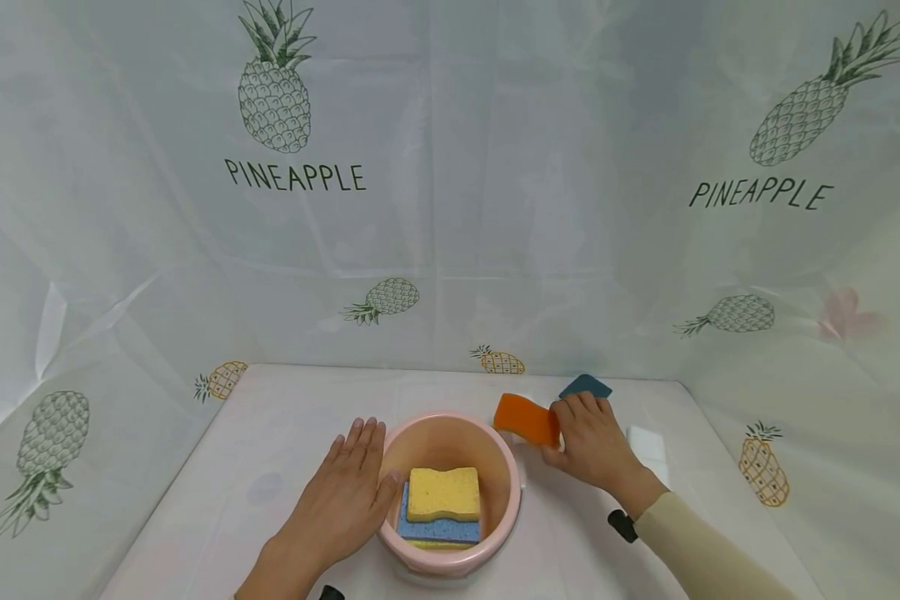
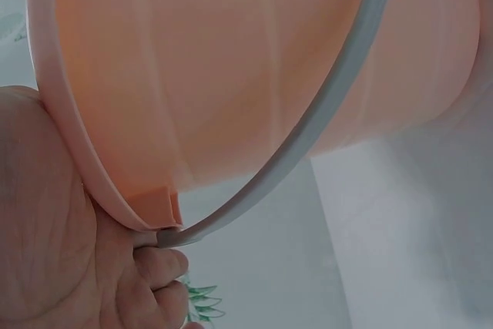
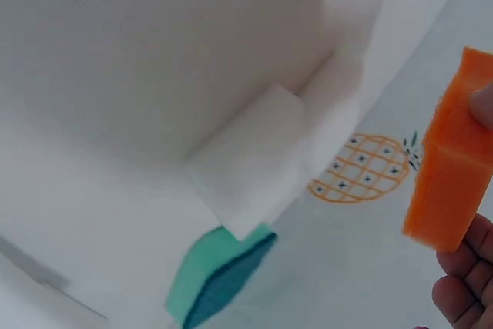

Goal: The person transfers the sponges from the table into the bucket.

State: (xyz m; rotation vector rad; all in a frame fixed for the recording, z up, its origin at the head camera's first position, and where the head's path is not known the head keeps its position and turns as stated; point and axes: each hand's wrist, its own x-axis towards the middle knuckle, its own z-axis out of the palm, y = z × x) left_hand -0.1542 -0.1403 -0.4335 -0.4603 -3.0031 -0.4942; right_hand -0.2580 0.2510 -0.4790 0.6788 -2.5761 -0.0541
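A pink bucket stands on the table with a wavy-edged yellow sponge inside, lying over a blue sponge; another yellow edge shows beneath. My left hand rests against the bucket's left rim, fingers extended and thumb over the edge. In the left wrist view, its palm lies by the rim, near the grey handle. To the right of the bucket, my right hand pinches an orange sponge between thumb and fingers. The right wrist view shows that sponge held off the table.
Behind my right hand lies a green sponge with a dark teal scouring side. White blocks lie beside it, toward the table's right edge. A white pineapple-print sheet hangs around the back and sides of the table.
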